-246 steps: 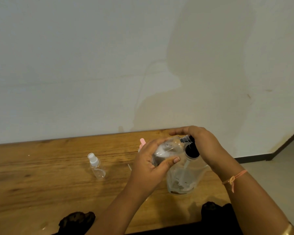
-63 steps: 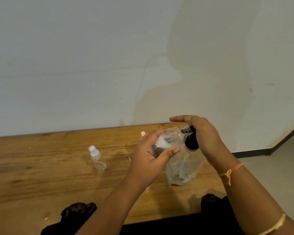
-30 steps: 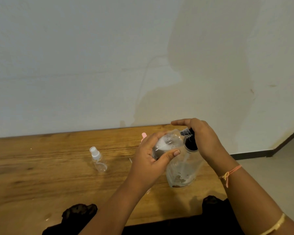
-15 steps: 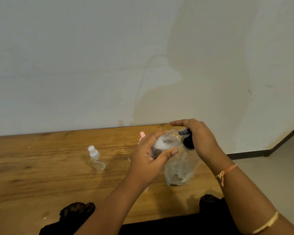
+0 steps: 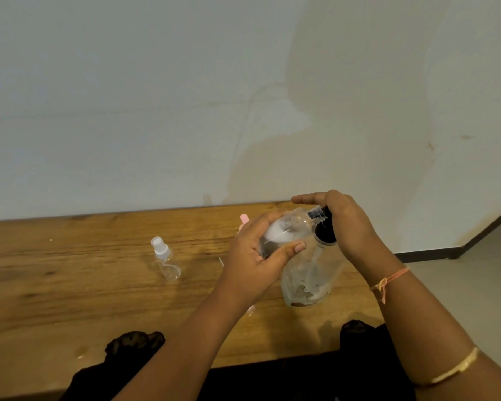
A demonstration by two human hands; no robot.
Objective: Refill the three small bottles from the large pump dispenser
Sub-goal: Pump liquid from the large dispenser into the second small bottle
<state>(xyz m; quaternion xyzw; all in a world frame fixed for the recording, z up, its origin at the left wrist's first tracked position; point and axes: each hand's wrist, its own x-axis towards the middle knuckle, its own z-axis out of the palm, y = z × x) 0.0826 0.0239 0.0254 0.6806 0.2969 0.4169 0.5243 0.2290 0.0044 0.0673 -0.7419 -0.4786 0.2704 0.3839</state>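
The dispenser (image 5: 310, 273), a large clear bottle with a black pump top, stands on the wooden table (image 5: 70, 285) near its front edge, with only a little pale liquid and some foam low inside.

The person's left hand (image 5: 255, 256) is just left of the dispenser, fingers and thumb curled round a small clear bottle (image 5: 287, 230). This bottle is uncapped and tilted nearly on its side, and its threaded neck touches or almost touches the dispenser's pump top.

The right hand (image 5: 350, 224) lies cupped over that pump top from the right. Its forefinger is stretched out straight above the small bottle's neck and the other fingers are hidden, so it cannot be told whether the hand grips the pump or only presses on it.

A spray bottle (image 5: 165, 260) with a white cap stands apart on the table, well to the left of the dispenser. A pink object (image 5: 244, 219) shows behind the left hand, left of the dispenser and farther back; what it is cannot be made out.

An orange thread bracelet (image 5: 389, 280) circles the right wrist beside the dispenser, and a gold bangle (image 5: 451, 373) sits farther up that forearm.
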